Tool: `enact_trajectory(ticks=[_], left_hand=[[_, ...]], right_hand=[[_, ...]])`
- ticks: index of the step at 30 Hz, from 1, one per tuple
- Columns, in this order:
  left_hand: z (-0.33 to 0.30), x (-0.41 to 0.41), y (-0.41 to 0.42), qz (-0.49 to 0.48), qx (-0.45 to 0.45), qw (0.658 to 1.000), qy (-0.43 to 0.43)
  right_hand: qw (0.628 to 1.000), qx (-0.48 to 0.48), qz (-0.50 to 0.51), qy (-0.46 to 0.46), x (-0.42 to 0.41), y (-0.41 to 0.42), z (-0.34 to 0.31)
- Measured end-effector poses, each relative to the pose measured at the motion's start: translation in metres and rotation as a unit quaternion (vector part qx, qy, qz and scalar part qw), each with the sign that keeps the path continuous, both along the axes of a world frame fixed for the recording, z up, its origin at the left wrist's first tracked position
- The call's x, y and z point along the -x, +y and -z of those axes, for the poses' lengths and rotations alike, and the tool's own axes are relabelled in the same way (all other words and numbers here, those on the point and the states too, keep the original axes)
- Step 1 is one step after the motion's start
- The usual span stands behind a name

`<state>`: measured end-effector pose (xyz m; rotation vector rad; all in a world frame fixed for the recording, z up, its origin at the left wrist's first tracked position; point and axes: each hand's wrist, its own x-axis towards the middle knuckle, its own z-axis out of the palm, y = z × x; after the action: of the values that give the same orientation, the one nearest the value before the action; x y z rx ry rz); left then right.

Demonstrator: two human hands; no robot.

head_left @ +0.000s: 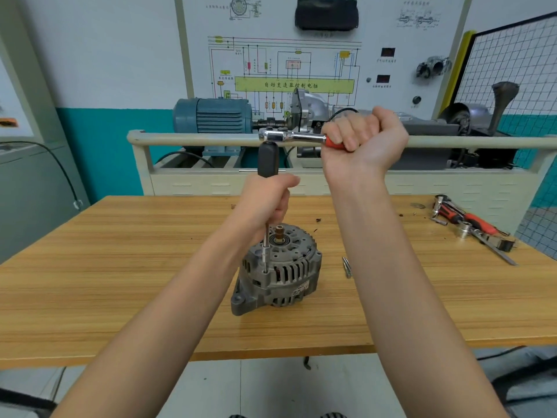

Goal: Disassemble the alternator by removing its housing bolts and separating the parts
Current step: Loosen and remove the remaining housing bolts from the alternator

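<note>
1. Right hand (363, 137) is curling into a fist round the red grip of a ratchet (294, 136), which is lying level, high above the tabletop (120, 267).
2. Left hand (266, 200) is wrapping round the black-handled driver (266, 159) below the ratchet's head, with its fingers closed on the lower part of the handle.
3. From that hand a thin steel shaft (266, 248) is running straight down and its tip is sitting on a bolt (265, 271) at the left rim of the alternator (278, 270).
4. That grey alternator is standing with its shaft stub upward, near the middle of the tabletop and well back from the front edge.
5. Bare wood is lying open on both sides of it, wider on the left.
6. Two small metal bolts (346, 267) are lying just to its right, apart from it.
7. Loose tools (470, 226), among them a red-handled one and a socket, are lying near the far right corner, close to the right edge.
8. Behind the far edge a cream rail (193, 140) is crossing the view, with a blue motor (212, 116) beyond it.
</note>
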<state>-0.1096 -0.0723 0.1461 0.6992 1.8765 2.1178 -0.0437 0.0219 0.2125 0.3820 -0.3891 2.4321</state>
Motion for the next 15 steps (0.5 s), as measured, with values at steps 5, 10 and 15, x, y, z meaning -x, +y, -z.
enact_trajectory(ticks=[5,10,15], left_hand=[[0.004,-0.005,0.011,-0.149,-0.006,0.989,0.022],[-0.001,0.008,-0.018,0.169,0.008,0.984,0.057],[0.000,0.008,-0.016,0.222,-0.004,0.975,0.031]], right_hand=[[0.985,-0.074,0.136,0.075,-0.012,-0.029,0.009],[0.998,-0.049,0.026,0.004,-0.002,-0.009,-0.005],[0.997,0.011,-0.070,-0.009,0.004,0.004,-0.005]])
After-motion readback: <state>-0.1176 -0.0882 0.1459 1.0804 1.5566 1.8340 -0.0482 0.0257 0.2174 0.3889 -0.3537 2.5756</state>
